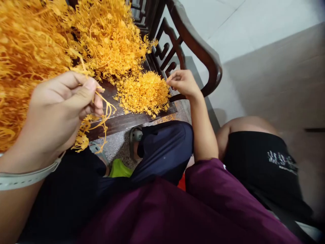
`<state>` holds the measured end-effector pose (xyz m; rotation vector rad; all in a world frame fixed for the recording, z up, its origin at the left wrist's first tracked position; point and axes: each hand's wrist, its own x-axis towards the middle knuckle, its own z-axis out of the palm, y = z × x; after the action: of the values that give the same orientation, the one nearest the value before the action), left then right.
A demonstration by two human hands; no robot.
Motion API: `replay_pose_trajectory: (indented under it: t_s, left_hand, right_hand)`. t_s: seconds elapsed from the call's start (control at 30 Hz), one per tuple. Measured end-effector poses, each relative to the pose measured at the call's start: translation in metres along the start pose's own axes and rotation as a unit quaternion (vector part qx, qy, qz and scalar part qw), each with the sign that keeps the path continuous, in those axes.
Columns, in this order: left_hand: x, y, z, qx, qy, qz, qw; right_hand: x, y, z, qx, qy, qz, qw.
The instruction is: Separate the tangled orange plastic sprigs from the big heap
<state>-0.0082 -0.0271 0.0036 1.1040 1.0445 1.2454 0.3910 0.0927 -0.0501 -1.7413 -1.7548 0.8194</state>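
Observation:
Close on the left, my left hand (66, 105) pinches a branching orange plastic stem (108, 110) between thumb and fingers. Its thin twigs hang down past my fingertips. My right hand (184, 83) is at the right edge of a small heap of orange plastic floret pieces (144, 93). Its fingers are curled together in a pinch; whatever may be between the tips is too small to make out. Behind my left hand, larger piles of tangled orange plastic sprigs (109, 37) cover much of the bench.
The dark wooden bench (114, 118) has a carved, curved armrest (200, 51) beyond my right hand. Another person's knee in black shorts (261, 162) is close on my right. A bright green item (120, 168) lies on the speckled floor between my legs.

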Motion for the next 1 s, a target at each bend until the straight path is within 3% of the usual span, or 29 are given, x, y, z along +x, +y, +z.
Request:
replay_pose_trajectory:
  t_s: [0.1,0.17,0.4,0.53,0.67,0.8,0.9,1.0]
  left_hand:
    - [-0.001,0.001,0.004,0.0,0.01,-0.01,1.0]
    - [-0.002,0.002,0.005,0.006,0.015,-0.042,0.999]
    - [0.002,-0.005,0.007,-0.06,0.007,-0.15,0.987]
    - [0.001,-0.009,0.013,-0.135,-0.018,-0.177,0.975]
    - [-0.001,-0.009,0.019,-0.161,-0.023,-0.179,0.97]
    - [-0.004,-0.007,0.019,-0.168,-0.039,-0.151,0.973]
    - [-0.006,-0.006,0.016,-0.157,-0.059,-0.123,0.978]
    - [-0.007,-0.006,0.013,-0.127,-0.076,-0.087,0.985]
  right_hand:
    - [-0.002,-0.009,0.001,-0.047,-0.105,0.027,0.993]
    - [-0.002,-0.01,0.0,-0.061,-0.137,0.031,0.988]
    - [-0.005,-0.008,-0.003,-0.044,-0.154,0.018,0.987]
    - [-0.018,-0.033,0.01,-0.016,-0.123,-0.074,0.989]
    - [-0.047,-0.081,0.043,0.133,-0.197,-0.216,0.947]
    - [-0.075,-0.121,0.078,0.204,-0.208,-0.296,0.91]
    - [-0.082,-0.131,0.091,0.243,-0.205,-0.285,0.904]
    - [-0.078,-0.13,0.091,0.317,-0.232,-0.227,0.891]
